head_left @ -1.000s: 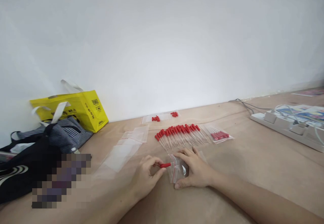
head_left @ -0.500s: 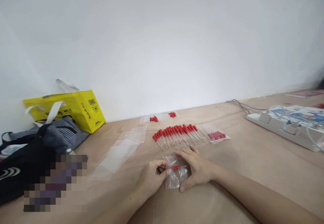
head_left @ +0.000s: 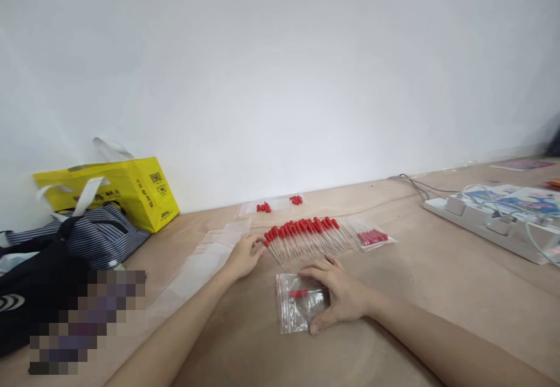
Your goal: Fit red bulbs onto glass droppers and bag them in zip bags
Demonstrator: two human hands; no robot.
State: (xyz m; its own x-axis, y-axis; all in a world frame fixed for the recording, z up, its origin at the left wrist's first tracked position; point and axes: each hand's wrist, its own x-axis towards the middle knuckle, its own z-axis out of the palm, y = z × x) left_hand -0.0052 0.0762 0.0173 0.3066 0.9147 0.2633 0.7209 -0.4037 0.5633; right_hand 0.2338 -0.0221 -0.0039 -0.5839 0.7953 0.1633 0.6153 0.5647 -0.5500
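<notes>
Several droppers (head_left: 301, 235) with red bulbs and thin clear tubes lie side by side in a row. My left hand (head_left: 245, 254) is at the row's left end, its fingertips closed on the red bulb of the outermost dropper. Below the row lies a small clear zip bag (head_left: 294, 316) with a red line along its left edge. Inside it is a dropper with a red bulb (head_left: 298, 294); part of its tube is hidden. My right hand (head_left: 336, 294) holds this bag against the table, thumb at its lower edge and fingers at its upper edge.
Flat zip bags (head_left: 205, 259) overlap at left. A filled bag of droppers (head_left: 371, 236) lies right of the row; another clear bag with red bulbs (head_left: 280, 203) is by the wall. A power strip (head_left: 481, 227) stands right, a yellow bag (head_left: 144, 194) and dark bag (head_left: 44, 299) left.
My left hand has left the zip bag's opening and moved up and left to the end of the dropper row. My right hand stays on the bag.
</notes>
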